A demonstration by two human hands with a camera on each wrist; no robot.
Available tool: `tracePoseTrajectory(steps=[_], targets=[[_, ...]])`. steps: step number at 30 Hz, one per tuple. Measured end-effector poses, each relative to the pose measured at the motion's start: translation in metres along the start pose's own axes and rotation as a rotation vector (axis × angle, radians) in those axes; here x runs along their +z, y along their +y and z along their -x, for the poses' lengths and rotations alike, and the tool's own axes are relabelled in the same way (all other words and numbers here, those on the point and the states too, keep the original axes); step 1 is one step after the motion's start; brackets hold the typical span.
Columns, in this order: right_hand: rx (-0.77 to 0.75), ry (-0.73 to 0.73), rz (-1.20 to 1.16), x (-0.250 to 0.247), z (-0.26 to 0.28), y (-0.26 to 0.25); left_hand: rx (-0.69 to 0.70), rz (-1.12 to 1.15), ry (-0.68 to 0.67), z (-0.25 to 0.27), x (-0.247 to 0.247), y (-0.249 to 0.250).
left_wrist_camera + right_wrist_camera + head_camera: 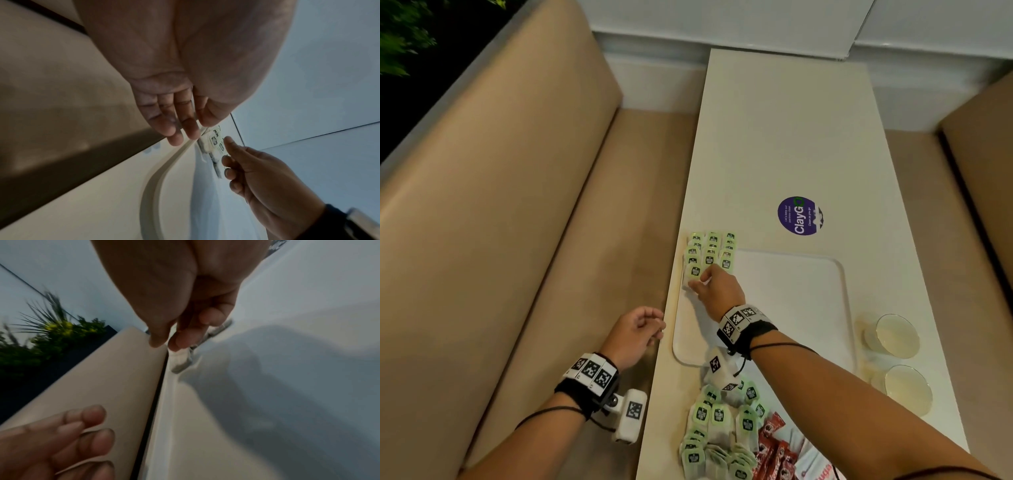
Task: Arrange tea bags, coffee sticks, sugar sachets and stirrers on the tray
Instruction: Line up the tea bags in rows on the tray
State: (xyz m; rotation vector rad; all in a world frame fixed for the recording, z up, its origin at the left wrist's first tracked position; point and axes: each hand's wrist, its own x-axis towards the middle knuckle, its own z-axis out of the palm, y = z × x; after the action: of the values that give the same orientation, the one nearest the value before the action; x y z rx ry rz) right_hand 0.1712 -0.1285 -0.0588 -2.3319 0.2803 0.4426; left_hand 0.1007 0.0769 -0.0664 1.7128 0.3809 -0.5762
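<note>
- Three short rows of small green-labelled tea bags point(710, 251) lie on the flat white rectangular tray point(791, 294), in its corner at about 10 o'clock.
- Right hand point(717, 286) reaches over the tray to the near end of those rows. Its thumb and fingers pinch the nearest green-labelled tea bag point(694, 274) there.
- Left hand point(638, 329) is off the long white table point(784, 144), just beside its edge at 9 o'clock from the tray. Its fingers hang loosely curled and hold nothing.
- More loose green-labelled tea bags point(717, 425) sit in a pile on the table at 6 o'clock from the tray.
- Red coffee stick packets point(774, 442) lie just beside that pile.
- Two round see-through glass cups point(900, 359) stand on the table at 3 to 4 o'clock from the tray.
- One round purple sticker point(799, 216) is on the table at 12 o'clock from the tray.
- Beige padded bench seats point(500, 205) run along the table.
</note>
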Motion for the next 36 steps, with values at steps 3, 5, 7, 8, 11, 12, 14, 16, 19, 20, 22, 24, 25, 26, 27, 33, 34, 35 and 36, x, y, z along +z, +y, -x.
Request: tracePoseTrajectory(steps=[3, 5, 7, 8, 11, 12, 14, 16, 19, 20, 22, 24, 25, 26, 27, 33, 34, 35, 36], targets=[[-0.088, -0.056, 0.027, -0.011, 0.016, 0.002, -0.009, -0.014, -0.01, 0.007, 0.008, 0.004], [-0.163, -0.093, 0.083, -0.022, 0.033, 0.005, -0.004, -0.052, -0.033, 0.012, 0.013, 0.006], [-0.232, -0.127, 0.155, -0.032, 0.051, 0.013, 0.015, -0.108, -0.068, 0.017, 0.018, 0.006], [-0.255, -0.149, 0.187, -0.036, 0.059, 0.019, 0.025, -0.147, -0.086, 0.02, 0.02, 0.005], [-0.274, -0.202, 0.24, -0.044, 0.084, 0.041, 0.033, -0.246, -0.143, 0.032, 0.027, 0.003], [-0.271, -0.211, 0.253, -0.045, 0.092, 0.049, 0.033, -0.272, -0.168, 0.036, 0.03, 0.003], [-0.253, -0.224, 0.289, -0.048, 0.11, 0.065, 0.026, -0.335, -0.213, 0.044, 0.037, 0.002], [-0.217, -0.236, 0.314, -0.048, 0.126, 0.082, 0.013, -0.406, -0.248, 0.049, 0.042, -0.001], [-0.158, -0.226, 0.342, -0.046, 0.145, 0.102, 0.003, -0.51, -0.271, 0.055, 0.051, -0.009], [-0.143, -0.223, 0.36, -0.045, 0.15, 0.107, 0.007, -0.54, -0.273, 0.057, 0.055, -0.011], [-0.108, -0.206, 0.413, -0.043, 0.156, 0.114, 0.028, -0.582, -0.28, 0.057, 0.061, -0.015], [-0.073, -0.191, 0.431, -0.04, 0.158, 0.12, 0.059, -0.606, -0.299, 0.059, 0.067, -0.015], [-0.058, -0.194, 0.418, -0.037, 0.159, 0.122, 0.071, -0.614, -0.302, 0.06, 0.07, -0.014], [-0.051, -0.201, 0.4, -0.034, 0.16, 0.122, 0.076, -0.616, -0.302, 0.06, 0.073, -0.013], [-0.053, -0.21, 0.384, -0.031, 0.162, 0.121, 0.074, -0.614, -0.301, 0.06, 0.075, -0.012], [-0.104, -0.24, 0.365, -0.02, 0.165, 0.11, 0.076, -0.579, -0.264, 0.061, 0.086, -0.01], [-0.108, -0.246, 0.367, -0.019, 0.166, 0.108, 0.09, -0.574, -0.264, 0.062, 0.087, -0.009], [-0.117, -0.251, 0.371, -0.019, 0.166, 0.107, 0.094, -0.572, -0.269, 0.063, 0.088, -0.008], [-0.13, -0.256, 0.372, -0.018, 0.166, 0.107, 0.09, -0.568, -0.281, 0.065, 0.089, -0.007]])
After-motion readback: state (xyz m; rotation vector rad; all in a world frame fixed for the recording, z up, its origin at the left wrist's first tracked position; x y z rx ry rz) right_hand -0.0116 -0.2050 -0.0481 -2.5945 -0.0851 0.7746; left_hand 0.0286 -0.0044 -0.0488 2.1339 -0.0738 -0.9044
